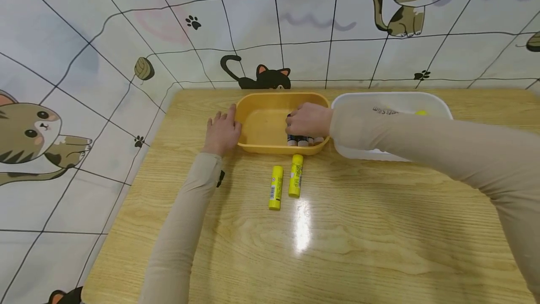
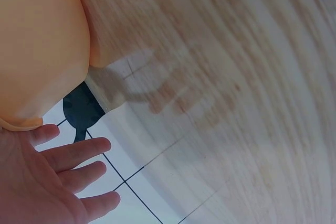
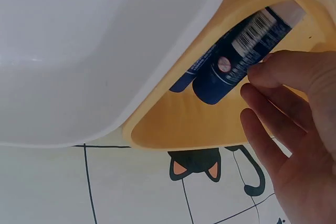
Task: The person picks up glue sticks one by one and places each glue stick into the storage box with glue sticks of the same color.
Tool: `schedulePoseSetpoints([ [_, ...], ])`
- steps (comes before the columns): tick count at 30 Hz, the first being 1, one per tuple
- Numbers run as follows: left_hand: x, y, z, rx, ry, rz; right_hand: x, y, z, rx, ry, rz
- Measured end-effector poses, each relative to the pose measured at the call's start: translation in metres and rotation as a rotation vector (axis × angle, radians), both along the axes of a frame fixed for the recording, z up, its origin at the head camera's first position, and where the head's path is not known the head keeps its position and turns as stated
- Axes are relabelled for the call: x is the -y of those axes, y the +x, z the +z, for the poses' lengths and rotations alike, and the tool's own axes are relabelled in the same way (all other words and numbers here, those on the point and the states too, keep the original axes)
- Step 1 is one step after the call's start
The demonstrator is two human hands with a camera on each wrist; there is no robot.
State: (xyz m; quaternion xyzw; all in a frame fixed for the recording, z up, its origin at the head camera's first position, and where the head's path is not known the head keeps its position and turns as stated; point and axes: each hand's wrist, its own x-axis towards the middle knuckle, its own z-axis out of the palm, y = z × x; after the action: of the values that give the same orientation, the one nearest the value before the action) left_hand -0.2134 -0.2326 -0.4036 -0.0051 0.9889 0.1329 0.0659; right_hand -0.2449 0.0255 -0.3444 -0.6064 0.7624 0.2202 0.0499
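My right hand (image 1: pixel 310 119) reaches into the right end of a yellow-orange plastic bin (image 1: pixel 263 148). In the right wrist view its thumb tip touches the side of a dark blue glue stick (image 3: pixel 231 59) with a white cap. The other fingers (image 3: pixel 265 140) are bent a little and stand off the stick. Several blue glue sticks (image 1: pixel 302 141) lie together there, partly hidden by that hand. At the bin's left end, my left hand (image 1: pixel 222 134) touches the rim with its fingers spread. Two yellow glue sticks (image 1: pixel 276 187) lie on the table in front of the bin.
A white plastic bin (image 1: pixel 434 100) stands right beside the yellow-orange one, largely covered by the right sleeve (image 1: pixel 422 140); something yellow (image 1: pixel 421 112) shows inside. The wooden table (image 1: pixel 358 229) meets a cat-patterned wall covering (image 1: pixel 308 27) at the back and left.
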Motion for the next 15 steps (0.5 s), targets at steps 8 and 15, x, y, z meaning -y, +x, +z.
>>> schedulePoseSetpoints([
  [8, -0.001, 0.001, 0.002, -0.007, 0.008, -0.008, -0.004, 0.005, 0.001, -0.018, 0.025, -0.041],
  [15, 0.001, -0.001, 0.000, 0.009, 0.014, 0.001, -0.008, 0.013, 0.012, 0.016, 0.008, -0.053],
])
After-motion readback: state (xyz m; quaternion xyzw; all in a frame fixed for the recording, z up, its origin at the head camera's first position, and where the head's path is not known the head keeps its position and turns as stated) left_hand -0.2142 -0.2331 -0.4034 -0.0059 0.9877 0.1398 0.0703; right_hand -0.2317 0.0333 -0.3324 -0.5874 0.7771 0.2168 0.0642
